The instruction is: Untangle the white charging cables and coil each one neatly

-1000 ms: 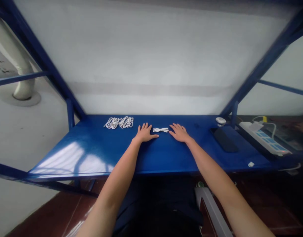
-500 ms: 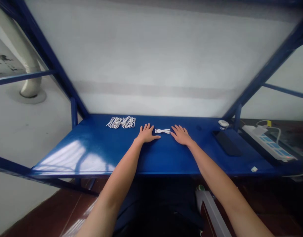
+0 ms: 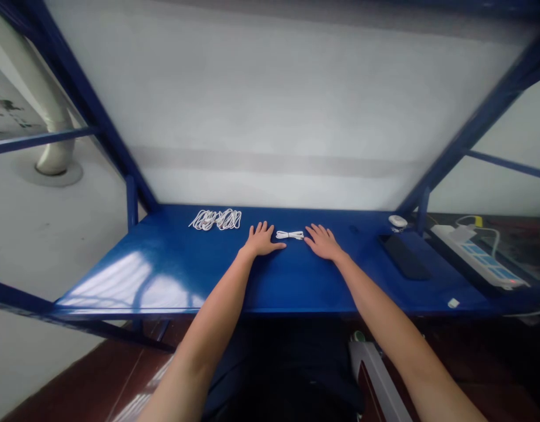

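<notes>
A white cable [image 3: 289, 235], folded into a flat bundle with a dark tie round its middle, lies on the blue table [image 3: 296, 281]. To its left my left hand [image 3: 261, 240] rests palm down with the fingers spread. My right hand [image 3: 323, 241] lies flat on the other side, its fingers apart and their tips close to the bundle's right end. Neither hand holds anything. Farther left, near the back edge, is a looser heap of coiled white cable [image 3: 216, 220].
On the right lie a dark phone-like slab [image 3: 404, 257], a round white object [image 3: 398, 221] and a small white piece [image 3: 453, 303]. A power strip [image 3: 483, 256] stands past the table's right side. Blue frame posts [image 3: 131, 199] flank the table, with a pale wall behind.
</notes>
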The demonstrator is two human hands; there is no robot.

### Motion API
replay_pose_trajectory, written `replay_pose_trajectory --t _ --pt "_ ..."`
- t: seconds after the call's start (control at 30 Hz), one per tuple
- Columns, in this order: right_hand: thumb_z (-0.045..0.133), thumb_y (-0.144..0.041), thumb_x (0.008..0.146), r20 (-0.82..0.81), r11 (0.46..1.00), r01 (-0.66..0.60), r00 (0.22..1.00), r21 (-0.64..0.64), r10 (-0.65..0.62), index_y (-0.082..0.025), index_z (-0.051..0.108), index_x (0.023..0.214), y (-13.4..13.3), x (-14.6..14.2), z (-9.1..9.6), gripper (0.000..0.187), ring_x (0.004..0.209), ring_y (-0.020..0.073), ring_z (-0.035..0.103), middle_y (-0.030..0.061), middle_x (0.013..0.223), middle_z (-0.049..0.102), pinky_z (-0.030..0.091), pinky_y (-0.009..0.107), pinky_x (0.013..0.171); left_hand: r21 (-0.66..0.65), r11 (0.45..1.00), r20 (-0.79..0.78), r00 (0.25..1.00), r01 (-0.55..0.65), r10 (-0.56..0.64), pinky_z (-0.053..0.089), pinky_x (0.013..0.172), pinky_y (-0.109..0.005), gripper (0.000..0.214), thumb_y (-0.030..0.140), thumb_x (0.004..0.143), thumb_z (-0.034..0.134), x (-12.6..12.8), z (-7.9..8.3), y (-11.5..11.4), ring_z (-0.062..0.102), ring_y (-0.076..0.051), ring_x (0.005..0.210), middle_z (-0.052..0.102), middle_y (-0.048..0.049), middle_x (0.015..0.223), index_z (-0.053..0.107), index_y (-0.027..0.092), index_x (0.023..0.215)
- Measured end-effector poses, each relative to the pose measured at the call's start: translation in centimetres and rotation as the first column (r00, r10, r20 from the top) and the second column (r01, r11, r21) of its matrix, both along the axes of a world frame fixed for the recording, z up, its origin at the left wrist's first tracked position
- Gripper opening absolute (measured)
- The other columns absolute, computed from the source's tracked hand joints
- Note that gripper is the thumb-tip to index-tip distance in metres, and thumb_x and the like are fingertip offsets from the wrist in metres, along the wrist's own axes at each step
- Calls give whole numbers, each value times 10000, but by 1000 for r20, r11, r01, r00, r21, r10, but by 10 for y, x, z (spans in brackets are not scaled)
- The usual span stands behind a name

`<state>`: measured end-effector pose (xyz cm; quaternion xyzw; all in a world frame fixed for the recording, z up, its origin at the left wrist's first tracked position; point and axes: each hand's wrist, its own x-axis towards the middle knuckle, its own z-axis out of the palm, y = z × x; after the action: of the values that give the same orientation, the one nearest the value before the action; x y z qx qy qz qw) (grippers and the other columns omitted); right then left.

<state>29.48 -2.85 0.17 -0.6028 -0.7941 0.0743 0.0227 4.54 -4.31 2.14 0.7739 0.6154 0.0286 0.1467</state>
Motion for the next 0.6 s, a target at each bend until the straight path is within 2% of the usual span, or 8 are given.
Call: replay_pose_trajectory --t 0.6 --pt "226 -566 968 -46 1000 7 999 28 -5 -226 324 1505 0 1 -3 643 1465 285 169 79 1584 254 134 493 1172 -8 1000 5 1000 3 -3 25 1169 -519 1041 825 740 370 -1 0 0 5 -326 1480 66 -144 1602 216 165 1531"
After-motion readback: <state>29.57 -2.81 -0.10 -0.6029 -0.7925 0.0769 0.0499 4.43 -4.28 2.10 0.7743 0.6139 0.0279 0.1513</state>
